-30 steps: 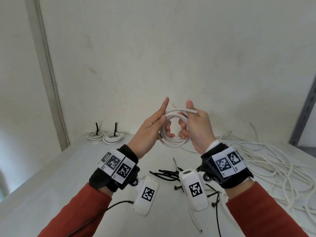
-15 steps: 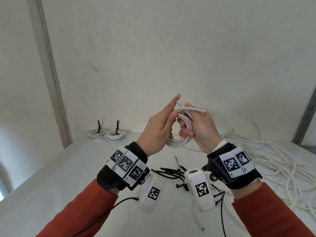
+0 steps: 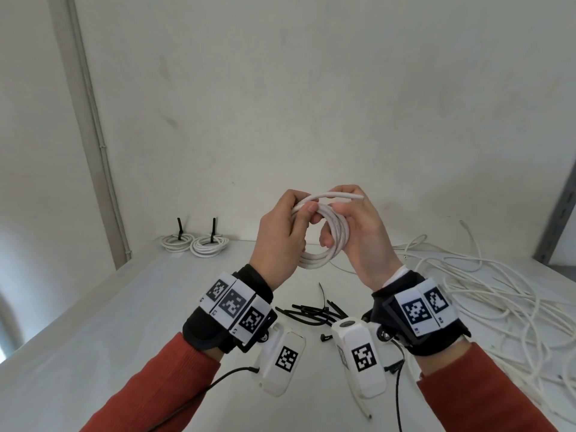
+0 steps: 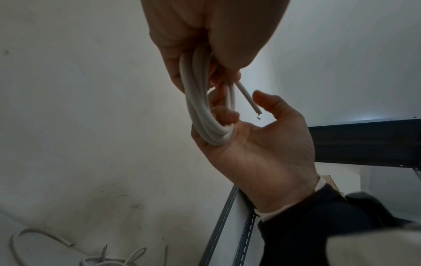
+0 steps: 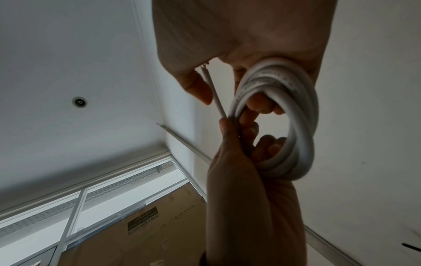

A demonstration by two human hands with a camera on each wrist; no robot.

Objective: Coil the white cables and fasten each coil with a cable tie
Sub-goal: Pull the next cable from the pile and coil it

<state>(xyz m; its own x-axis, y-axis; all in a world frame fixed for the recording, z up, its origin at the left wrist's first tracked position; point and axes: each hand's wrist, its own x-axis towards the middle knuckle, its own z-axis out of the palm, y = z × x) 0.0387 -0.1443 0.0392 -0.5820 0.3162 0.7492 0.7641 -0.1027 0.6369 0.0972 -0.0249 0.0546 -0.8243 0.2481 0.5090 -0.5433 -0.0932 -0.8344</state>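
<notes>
A white cable coil (image 3: 338,236) of several loops is held up in the air above the table between both hands. My left hand (image 3: 299,210) pinches its upper left side, thumb over the loops. My right hand (image 3: 338,224) has its fingers hooked through the ring (image 5: 296,117) and curled round the right side. The cut free end (image 3: 358,197) sticks out to the right over the right thumb and is seen bare at its tip (image 4: 256,109). Black cable ties (image 3: 314,310) lie in a loose pile on the table below the hands.
Two tied coils (image 3: 176,243) (image 3: 208,246), each with a black tie standing up, lie at the back left by the wall. A tangle of loose white cables (image 3: 498,291) covers the right of the table (image 3: 93,338). A grey metal rack upright (image 3: 558,219) stands far right.
My left index finger, straight and pointing up before, has curled down onto the coil. The free end now lies across the top of the ring.
</notes>
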